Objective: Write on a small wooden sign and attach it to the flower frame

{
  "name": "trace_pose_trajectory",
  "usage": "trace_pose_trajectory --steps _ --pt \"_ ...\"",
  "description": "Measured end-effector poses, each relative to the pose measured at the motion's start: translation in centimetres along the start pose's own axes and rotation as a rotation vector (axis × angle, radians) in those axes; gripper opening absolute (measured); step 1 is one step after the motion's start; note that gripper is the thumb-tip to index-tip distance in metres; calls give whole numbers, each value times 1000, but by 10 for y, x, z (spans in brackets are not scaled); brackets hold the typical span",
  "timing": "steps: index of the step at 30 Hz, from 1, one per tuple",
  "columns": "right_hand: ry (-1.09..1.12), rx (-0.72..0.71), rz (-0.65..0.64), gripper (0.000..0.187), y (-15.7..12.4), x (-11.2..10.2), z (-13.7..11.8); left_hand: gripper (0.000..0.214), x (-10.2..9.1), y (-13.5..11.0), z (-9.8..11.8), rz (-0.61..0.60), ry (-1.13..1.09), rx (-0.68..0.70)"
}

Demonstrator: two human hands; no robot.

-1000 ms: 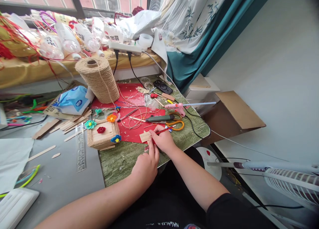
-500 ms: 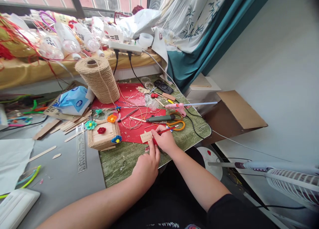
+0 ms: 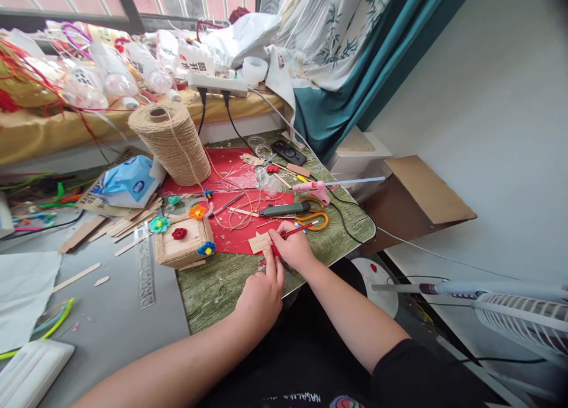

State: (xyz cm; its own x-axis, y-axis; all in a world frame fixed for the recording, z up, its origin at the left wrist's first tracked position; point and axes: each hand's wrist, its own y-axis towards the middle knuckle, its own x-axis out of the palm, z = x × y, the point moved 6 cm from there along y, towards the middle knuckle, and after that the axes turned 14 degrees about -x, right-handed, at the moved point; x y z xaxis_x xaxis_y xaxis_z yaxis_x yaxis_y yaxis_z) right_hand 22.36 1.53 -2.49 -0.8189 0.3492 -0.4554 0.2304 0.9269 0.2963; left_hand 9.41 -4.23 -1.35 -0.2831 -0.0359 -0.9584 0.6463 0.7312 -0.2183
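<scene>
Red pencil against a pale card, two hands drawn close together

The red pencil (image 3: pixel 302 228) sits between the fingers of the right hand (image 3: pixel 291 245), narrowed around it in a writing grip, its tip end over the small card (image 3: pixel 259 242). The low slant probably lets the point meet the surface lightly. The left hand (image 3: pixel 260 298) reaches up with its index finger extended to the card's near edge, likely to keep it from sliding; whether its hidden thumb grips anything, I cannot tell.

Taking twelve o'clock as straight away from the person, the card lies at twelve from the left hand and between nine and ten from the right. It rests by the near edge of the red sheet (image 3: pixel 228 233), which may serve as a work mat.

From the card, the flowered box (image 3: pixel 177 249) is at nine, the twine spool (image 3: pixel 173 147) between ten and eleven, the green-handled cutter (image 3: pixel 284 209) near one, and the orange-handled scissors (image 3: pixel 326 221) near two, apparently set aside within reach.
</scene>
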Motion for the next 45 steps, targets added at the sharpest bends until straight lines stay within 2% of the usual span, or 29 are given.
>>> trace_pose_trajectory --steps 8,14,22,30,45 --pt "84 -12 132 31 -18 -5 -8 81 2 0 0 8 4 -5" --pt "225 38 53 26 -13 4 -2 83 1 1 1 8 -1 -3" --pt "26 19 29 29 -9 1 -2 87 1 1 1 4 -10 -9" --pt "5 19 6 27 -7 3 -1 90 -1 0 0 -41 -33 -2" --pt "14 21 26 29 -7 1 1 87 0 0 -1 -6 1 -8"
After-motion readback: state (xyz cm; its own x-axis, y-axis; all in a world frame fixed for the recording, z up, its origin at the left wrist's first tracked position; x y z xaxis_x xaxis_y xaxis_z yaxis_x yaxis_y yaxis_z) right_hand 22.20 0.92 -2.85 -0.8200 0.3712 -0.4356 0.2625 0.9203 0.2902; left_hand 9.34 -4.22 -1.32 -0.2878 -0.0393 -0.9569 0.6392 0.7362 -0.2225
